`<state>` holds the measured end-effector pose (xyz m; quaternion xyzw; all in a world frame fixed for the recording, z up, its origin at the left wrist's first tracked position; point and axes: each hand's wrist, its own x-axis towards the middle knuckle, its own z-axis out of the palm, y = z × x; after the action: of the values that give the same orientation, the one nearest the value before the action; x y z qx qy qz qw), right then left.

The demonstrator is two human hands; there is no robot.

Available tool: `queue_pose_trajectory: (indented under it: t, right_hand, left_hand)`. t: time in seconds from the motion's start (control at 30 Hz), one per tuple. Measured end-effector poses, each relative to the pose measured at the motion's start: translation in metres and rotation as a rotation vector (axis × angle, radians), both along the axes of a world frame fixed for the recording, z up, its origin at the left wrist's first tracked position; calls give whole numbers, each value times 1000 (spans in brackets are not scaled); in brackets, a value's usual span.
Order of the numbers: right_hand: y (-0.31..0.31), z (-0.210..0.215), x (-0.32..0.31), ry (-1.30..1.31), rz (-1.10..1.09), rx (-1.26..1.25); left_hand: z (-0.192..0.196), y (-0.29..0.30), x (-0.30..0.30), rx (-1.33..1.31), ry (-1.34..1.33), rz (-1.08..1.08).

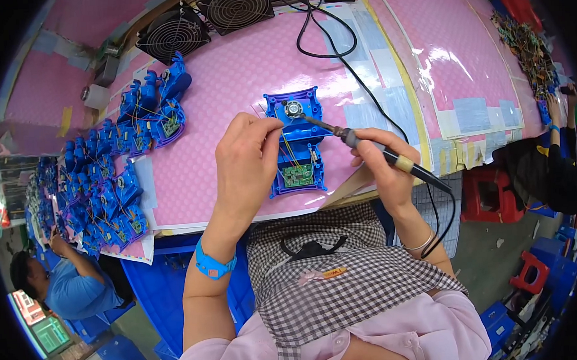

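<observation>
A blue plastic housing (297,136) lies open on the pink table mat (226,80), with a small round speaker (292,108) at its far end and a green circuit board (298,175) near me. My left hand (245,157) rests on the housing's left side, fingers pinched by the speaker, holding the part steady. My right hand (383,169) grips a soldering iron (371,149) like a pen. Its tip touches the speaker. Thin coloured wires run from the speaker to the board.
Several more blue housings (117,162) are piled along the mat's left edge. Two black fans (204,21) stand at the far edge. The iron's black cable (334,49) loops across the mat. A red stool (489,194) and another person (61,283) are beside the bench.
</observation>
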<state>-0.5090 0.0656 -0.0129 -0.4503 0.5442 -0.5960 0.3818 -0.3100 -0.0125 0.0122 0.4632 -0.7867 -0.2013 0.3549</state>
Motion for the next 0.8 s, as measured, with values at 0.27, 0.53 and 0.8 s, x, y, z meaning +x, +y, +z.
queue_pose_trajectory:
  t: [0.27,0.53,0.8]
  right_hand:
    - [-7,13,-23,180,25,53]
    - [-11,7,-20,185,46,30]
    - [-12,7,-21,190,48,44]
  left_hand:
    - [-5,-1,-16,-9,3,-53]
    - [-8,-5,-25,54,11,-56]
    - [-9,-7,-25,5,-23,-46]
